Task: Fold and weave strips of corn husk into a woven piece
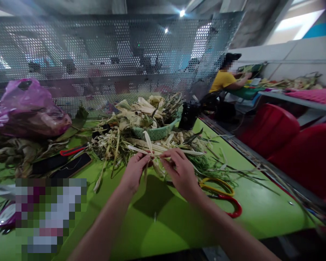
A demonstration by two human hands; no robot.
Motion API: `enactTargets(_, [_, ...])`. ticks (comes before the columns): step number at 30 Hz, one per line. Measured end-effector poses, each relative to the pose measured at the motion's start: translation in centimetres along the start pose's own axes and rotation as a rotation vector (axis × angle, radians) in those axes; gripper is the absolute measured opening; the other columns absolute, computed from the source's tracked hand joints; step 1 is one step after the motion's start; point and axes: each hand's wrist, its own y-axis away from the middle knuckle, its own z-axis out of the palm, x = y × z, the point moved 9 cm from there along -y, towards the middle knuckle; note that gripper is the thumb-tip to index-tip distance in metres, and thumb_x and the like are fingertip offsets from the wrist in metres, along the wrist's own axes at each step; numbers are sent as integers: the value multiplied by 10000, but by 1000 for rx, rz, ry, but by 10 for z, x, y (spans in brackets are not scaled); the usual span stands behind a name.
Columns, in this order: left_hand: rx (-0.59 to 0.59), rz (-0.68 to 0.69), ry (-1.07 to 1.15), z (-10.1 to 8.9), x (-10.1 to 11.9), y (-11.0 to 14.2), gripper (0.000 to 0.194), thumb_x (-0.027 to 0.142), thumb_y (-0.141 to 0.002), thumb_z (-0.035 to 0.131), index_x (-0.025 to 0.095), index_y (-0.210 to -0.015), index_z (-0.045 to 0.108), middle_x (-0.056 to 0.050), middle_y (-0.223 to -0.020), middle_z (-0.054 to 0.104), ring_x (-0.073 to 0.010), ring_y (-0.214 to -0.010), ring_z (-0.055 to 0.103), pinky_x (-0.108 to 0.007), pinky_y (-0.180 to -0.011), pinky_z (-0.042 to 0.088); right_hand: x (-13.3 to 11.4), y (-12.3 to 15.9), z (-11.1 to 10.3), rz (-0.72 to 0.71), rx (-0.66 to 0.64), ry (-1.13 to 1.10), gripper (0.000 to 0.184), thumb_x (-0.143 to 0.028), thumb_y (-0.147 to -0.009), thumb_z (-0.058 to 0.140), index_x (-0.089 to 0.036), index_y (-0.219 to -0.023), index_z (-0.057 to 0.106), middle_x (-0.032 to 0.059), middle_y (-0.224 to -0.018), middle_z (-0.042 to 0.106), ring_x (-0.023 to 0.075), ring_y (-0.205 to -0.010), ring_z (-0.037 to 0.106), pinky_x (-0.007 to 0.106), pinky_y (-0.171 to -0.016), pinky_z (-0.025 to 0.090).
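Pale, dry husk strips cross one another between my two hands, above the green tabletop. My left hand pinches the strips near the crossing, thumb toward me. My right hand is closed at their right side, thumb and forefinger together on a strip. Some strip ends hang below my fingers, and just what each fingertip grips is partly hidden. Behind the hands stands a green basket heaped with dried husks. Scissors with one yellow and one red handle loop lie beside my right wrist, their blades mostly hidden.
On the left are a purple plastic bag, a red-handled cutter and a dark phone-like slab. A black container stands right of the basket. Red chairs and a person in yellow are at right. A perforated metal screen rises behind.
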Motion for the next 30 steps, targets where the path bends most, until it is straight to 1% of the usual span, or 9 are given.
enactTargets(2, [-25,-37,-24,4,-2,2,218,283,-714,698,150,-886,682,-20,-805,637,-83,-675,530,-203,-670,413,9,-2,-6,49,45,-76,146,-218,-878,516,-217,-1014,569,77,-1067,576,170,-821,565,286,-707,456])
enactTargets(3, [-37,-53,-21,6,-2,3,229,280,-706,706,152,-894,679,-22,-815,640,-86,-684,535,-207,-674,415,14,-3,-5,77,39,-109,158,-218,-867,530,-219,-1022,566,73,-1072,582,165,-803,572,286,-704,463])
enactTargets(8, [-120,-64,10,18,-1,5,223,268,-689,722,148,-868,663,-32,-844,643,-100,-717,541,-232,-711,421,28,-4,2,178,-9,-173,72,-247,-833,574,-189,-871,596,19,-783,613,152,-702,569,266,-665,457])
enactTargets(13, [-148,-19,8,21,-1,4,191,259,-688,722,140,-810,638,-6,-750,609,-96,-678,519,-236,-689,406,30,-4,3,210,-54,-147,98,-271,-814,599,-179,-807,632,16,-750,600,145,-678,548,256,-629,430])
enactTargets(17, [-150,-1,-81,22,1,4,189,260,-662,737,131,-768,649,-8,-708,611,-107,-658,517,-249,-673,412,36,-2,6,216,-66,-120,86,-253,-789,616,-176,-754,630,5,-707,578,137,-654,518,251,-610,399])
enactTargets(21, [-163,-2,-112,23,4,6,217,265,-625,765,126,-762,670,-31,-746,639,-120,-690,537,-258,-684,434,48,1,17,340,-111,-294,124,-286,-782,609,-169,-740,608,-11,-660,547,125,-615,478,245,-571,376])
enactTargets(24, [-181,-47,-84,25,1,8,251,309,-646,755,131,-794,658,-18,-723,620,-102,-639,520,-248,-648,432,51,2,18,420,-101,-421,156,-312,-771,614,-162,-730,599,-19,-640,531,116,-593,456,244,-562,365])
enactTargets(27, [-198,-59,-119,28,0,9,284,368,-695,712,130,-837,644,-9,-710,597,-95,-596,501,-237,-603,417,47,0,12,403,-51,-430,164,-321,-771,619,-161,-737,604,-17,-654,542,119,-615,467,245,-583,369])
enactTargets(30, [-212,45,-223,28,6,7,259,372,-714,691,133,-803,643,-9,-701,590,-105,-597,501,-242,-599,410,45,1,10,379,-36,-397,157,-316,-773,622,-164,-735,603,-18,-656,536,120,-624,464,244,-590,370])
